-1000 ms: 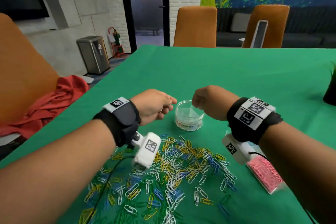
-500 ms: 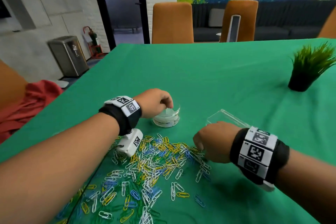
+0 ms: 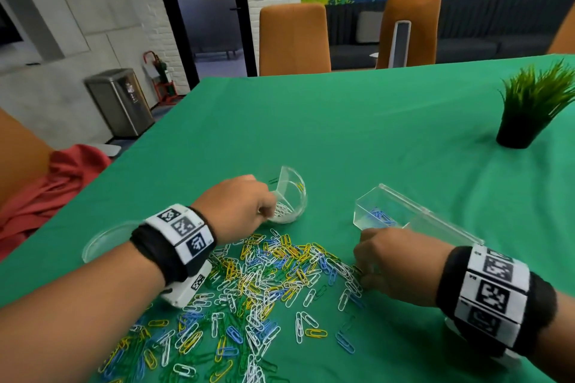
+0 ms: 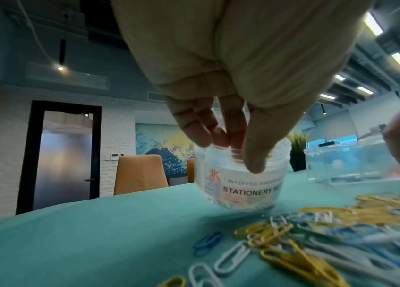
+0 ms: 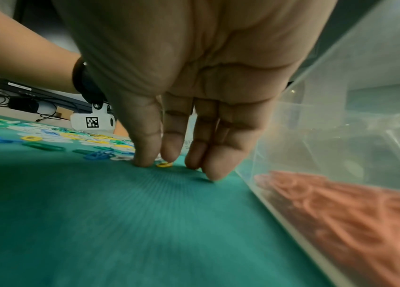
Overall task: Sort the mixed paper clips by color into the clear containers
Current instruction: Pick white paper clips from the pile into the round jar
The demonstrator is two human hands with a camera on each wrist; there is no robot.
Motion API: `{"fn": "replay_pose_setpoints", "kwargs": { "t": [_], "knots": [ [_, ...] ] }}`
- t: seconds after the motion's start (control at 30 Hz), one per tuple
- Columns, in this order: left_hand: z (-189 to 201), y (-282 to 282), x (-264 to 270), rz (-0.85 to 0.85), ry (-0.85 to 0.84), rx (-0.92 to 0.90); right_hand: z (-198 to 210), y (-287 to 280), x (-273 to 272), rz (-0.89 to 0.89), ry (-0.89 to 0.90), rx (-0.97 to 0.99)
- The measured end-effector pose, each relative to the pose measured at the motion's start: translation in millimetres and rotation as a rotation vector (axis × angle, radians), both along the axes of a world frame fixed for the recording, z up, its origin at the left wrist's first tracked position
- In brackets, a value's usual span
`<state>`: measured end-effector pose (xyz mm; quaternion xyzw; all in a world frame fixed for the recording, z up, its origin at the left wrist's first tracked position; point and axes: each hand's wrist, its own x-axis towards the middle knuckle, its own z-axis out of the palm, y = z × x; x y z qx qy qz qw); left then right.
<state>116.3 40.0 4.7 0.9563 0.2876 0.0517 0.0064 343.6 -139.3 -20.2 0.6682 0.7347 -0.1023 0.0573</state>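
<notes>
Head view: paper clips point(image 3: 264, 283), thin wire loops in white, yellow, blue and green, lie mixed on the green tablecloth point(image 3: 357, 134). At 12 o'clock of the pile, the left hand point(image 3: 236, 205) grips a tilted round clear jar point(image 3: 291, 199) holding white clips. At 3 o'clock, right hand point(image 3: 389, 264) fingertips press the pile's edge, loosely extended, just below a rectangular clear box point(image 3: 401, 214) holding blue clips.

Both forearms reach forward over the near part of the table, each wrist wrapped in a black band with white marker tiles. The left hand point(image 3: 236, 205) is palm down, its fingers point(image 4: 201, 134) dipping inside the rim of the round jar point(image 4: 240, 174) with the thumb against the outer wall. The right hand point(image 3: 392, 261) is palm down, its fingertips point(image 5: 214, 172) pointing down and touching the table near its front edge
</notes>
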Motion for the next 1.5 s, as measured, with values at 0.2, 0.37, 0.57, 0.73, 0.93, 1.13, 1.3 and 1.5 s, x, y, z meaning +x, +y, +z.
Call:
{"fn": "replay_pose_setpoints", "kwargs": {
  "t": [0.2,0.37,0.57,0.73,0.93,1.13,1.3,1.5],
  "knots": [
    [-7,-11,-10,-0.064,0.042,0.111,1,2,-4,0.01,-0.006,0.0],
    [-7,-3,-4,-0.009,-0.01,0.09,1,1,-5,0.013,0.001,-0.008],
    [1,1,18,0.084,-0.068,0.103,0,2,-5,-0.037,0.031,-0.011],
    [-4,-53,45,-0.06,0.043,-0.095,0,0,-5,-0.038,0.011,-0.006],
    [-14,-69,56,0.007,0.255,-0.152,8,6,-9,-0.125,0.09,0.02],
    [-12,-59,44,0.11,0.237,-0.243,4,21,-23,-0.169,-0.001,0.005],
    [-11,-45,24,0.224,0.013,-0.418,4,22,-24,-0.143,0.035,-0.039],
    [-14,-45,4,0.345,-0.255,-0.722,8,17,-16,-0.145,0.125,0.036]
  ]
}}
